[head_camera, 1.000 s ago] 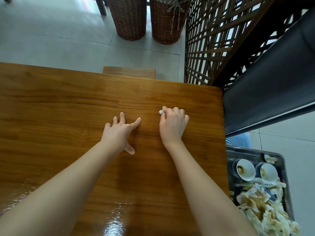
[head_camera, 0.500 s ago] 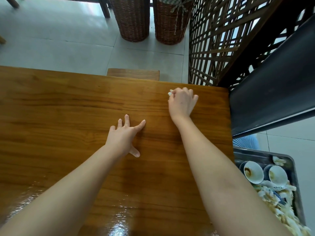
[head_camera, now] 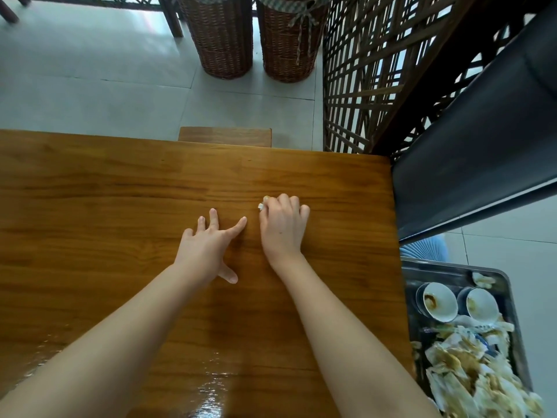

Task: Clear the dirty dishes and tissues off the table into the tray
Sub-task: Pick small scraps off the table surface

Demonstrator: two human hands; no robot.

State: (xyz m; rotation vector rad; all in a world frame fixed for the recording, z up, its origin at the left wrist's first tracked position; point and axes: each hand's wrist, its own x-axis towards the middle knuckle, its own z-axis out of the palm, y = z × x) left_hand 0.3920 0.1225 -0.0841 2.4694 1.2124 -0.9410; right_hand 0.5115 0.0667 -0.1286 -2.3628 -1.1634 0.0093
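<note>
The right hand (head_camera: 283, 227) curled round a tissue wad (head_camera: 261, 205) on the right half of the table (head_camera: 90, 206), the left hand (head_camera: 208, 248) flat beside it, fingers spread, holding nothing; the wad, probably light and soft, suited bunching whole in the fist, and showed only a crumpled white corner.

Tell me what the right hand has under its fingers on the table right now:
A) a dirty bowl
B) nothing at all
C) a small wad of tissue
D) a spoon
C: a bit of white tissue pokes out from under the curled fingers of the right hand on the table, while the left hand lies flat with its fingers spread and holds nothing.
</note>
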